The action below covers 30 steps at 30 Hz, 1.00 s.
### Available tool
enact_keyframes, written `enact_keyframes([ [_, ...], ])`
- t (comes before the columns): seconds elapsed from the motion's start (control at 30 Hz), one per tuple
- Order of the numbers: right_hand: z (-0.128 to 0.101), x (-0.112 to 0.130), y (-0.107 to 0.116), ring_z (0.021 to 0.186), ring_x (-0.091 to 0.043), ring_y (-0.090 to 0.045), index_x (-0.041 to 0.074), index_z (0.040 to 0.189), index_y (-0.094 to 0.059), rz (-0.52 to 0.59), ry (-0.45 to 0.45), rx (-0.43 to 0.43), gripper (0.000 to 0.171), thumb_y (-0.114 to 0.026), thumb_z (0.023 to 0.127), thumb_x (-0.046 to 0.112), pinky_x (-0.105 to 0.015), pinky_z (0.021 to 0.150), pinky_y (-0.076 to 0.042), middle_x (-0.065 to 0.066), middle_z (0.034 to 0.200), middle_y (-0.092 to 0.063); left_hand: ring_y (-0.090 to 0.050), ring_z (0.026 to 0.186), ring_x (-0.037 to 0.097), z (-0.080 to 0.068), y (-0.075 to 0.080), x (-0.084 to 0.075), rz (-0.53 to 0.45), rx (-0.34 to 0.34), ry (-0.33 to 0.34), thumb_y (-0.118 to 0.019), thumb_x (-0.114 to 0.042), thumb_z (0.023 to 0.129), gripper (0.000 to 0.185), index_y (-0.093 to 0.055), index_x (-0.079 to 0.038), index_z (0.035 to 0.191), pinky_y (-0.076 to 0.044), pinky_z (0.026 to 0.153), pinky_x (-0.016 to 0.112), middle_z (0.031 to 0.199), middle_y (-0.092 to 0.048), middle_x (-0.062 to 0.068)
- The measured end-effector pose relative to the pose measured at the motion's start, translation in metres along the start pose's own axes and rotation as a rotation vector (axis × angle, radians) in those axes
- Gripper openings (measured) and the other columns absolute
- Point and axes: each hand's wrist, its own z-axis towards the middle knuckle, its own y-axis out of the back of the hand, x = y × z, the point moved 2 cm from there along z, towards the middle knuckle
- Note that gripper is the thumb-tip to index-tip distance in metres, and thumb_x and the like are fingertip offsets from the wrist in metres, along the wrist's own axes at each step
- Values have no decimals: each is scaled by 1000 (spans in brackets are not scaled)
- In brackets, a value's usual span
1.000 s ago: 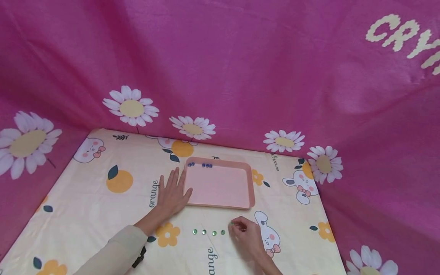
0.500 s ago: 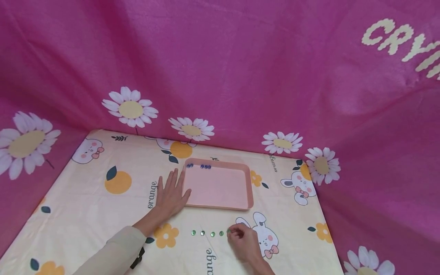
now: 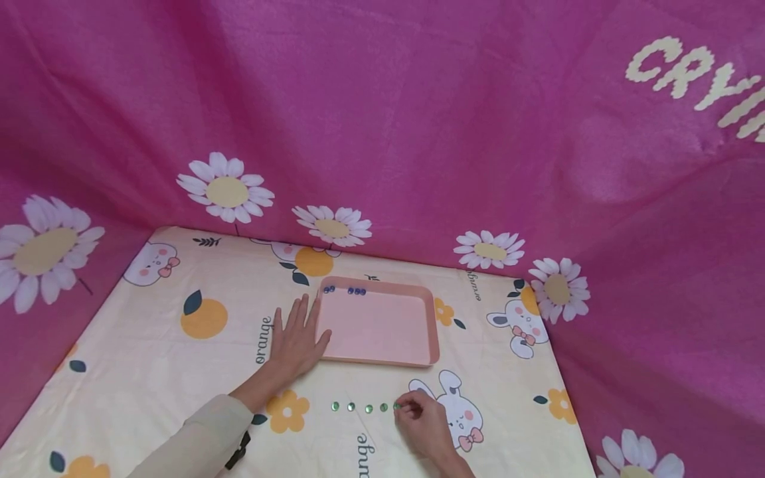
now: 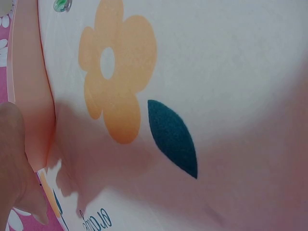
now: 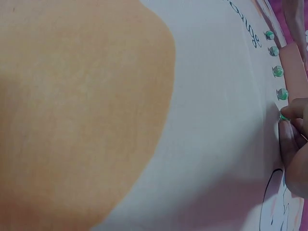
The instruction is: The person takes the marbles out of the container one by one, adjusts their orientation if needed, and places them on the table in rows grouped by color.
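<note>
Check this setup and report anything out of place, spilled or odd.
Nothing stands out. The green beads lie in a neat row on the tablecloth, the right hand pinching the end one. The blue beads sit along the pink tray's far edge; the left hand rests flat beside it.

Green beads on a cream cloth printed with oranges and bunnies; pink tray; blue beads; magenta daisy backdrop.

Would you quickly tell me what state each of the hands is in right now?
Left hand: open, flat on the tablecloth, touching the pink tray.
Right hand: fingers pinching a green bead at the row's end.
</note>
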Motion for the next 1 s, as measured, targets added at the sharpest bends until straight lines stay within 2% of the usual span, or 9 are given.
enact_keyframes([
  [0.23,1,0,0,73,-6,-58,15,89,-71,-30,-25,18,19,-74,77,0,-21,65,-54,9,81,-62,-10,151,35,-1,-1,1,0,-1,-4,-48,-51,99,79,-21,-8,160,5,117,58,165,-14,18],
  [0.7,1,5,3,72,-5,-56,17,87,-71,-101,-11,19,22,-70,75,-2,-20,63,-52,11,80,-61,-10,151,35,0,-1,0,-7,-5,-1,-48,-51,99,79,-20,-8,160,5,117,59,165,-14,18],
  [1.0,0,7,4,73,-5,-57,18,87,-71,-84,-12,17,23,-69,75,-1,-21,65,-53,12,80,-62,-11,150,36,0,0,0,4,-5,0,-49,-52,99,80,-21,-8,160,2,117,60,164,-15,18],
])
